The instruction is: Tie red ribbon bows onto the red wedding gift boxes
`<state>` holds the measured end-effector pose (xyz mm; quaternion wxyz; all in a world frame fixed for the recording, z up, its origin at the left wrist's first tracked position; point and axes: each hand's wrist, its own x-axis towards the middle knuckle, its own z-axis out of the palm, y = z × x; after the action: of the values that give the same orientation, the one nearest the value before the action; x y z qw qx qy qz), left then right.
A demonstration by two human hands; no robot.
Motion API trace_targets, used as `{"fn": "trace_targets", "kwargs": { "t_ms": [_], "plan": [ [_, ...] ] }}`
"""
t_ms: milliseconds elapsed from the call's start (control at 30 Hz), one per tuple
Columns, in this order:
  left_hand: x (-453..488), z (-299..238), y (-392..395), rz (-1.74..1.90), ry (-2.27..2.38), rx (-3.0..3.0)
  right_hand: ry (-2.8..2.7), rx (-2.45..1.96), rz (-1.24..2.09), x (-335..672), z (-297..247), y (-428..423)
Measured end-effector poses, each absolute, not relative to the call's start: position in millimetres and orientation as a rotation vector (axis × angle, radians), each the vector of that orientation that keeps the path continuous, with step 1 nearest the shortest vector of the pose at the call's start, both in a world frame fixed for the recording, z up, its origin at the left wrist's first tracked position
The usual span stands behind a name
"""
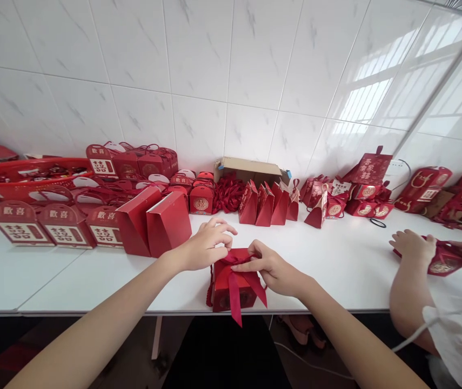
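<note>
A small red gift box [226, 294] stands at the front edge of the white table [336, 265]. A red ribbon [236, 294] is tied on its top and its tails hang down the front. My left hand [206, 246] rests over the box's top left, fingers curled and pinching the ribbon knot. My right hand [269, 266] is at the top right, thumb and forefinger pinched on the ribbon too.
Two plain red bags [153, 221] stand left of the box. Behind them are several red handled boxes [64, 227], a red basket [20, 178], an open cardboard box [250, 170] with ribbons and more small red bags [269, 205]. At right another person's hands [415, 246] hold a red box.
</note>
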<state>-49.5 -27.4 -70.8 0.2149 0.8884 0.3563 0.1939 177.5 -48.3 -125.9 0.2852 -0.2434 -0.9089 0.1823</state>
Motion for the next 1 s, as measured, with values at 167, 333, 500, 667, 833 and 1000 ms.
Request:
{"fn": "trace_targets", "kwargs": {
  "t_ms": [167,333,500,667,833,1000],
  "plan": [
    [-42.1,-84.2,-32.2,0.722,0.916,2.146,-2.408,-0.655,0.499,176.2,-125.6,-50.8],
    [-30.9,-99.8,-37.5,0.857,0.992,1.999,-2.405,-0.663,0.494,175.0,-124.1,-51.9],
    [-28.0,-104.7,-36.1,0.884,0.972,1.987,-2.4,-0.675,0.436,176.8,-126.9,-50.9],
    [-29.2,-105.4,-34.3,0.866,0.93,1.914,-2.261,-0.612,0.462,178.4,-127.6,-50.9],
    [-30.2,-103.8,-34.0,0.834,0.896,1.852,-2.039,-0.721,0.482,177.2,-122.4,-52.7],
    [-32.0,-103.7,-31.9,0.806,0.913,1.812,-1.971,-0.805,0.56,180.9,-126.8,-51.4]
  ]
}}
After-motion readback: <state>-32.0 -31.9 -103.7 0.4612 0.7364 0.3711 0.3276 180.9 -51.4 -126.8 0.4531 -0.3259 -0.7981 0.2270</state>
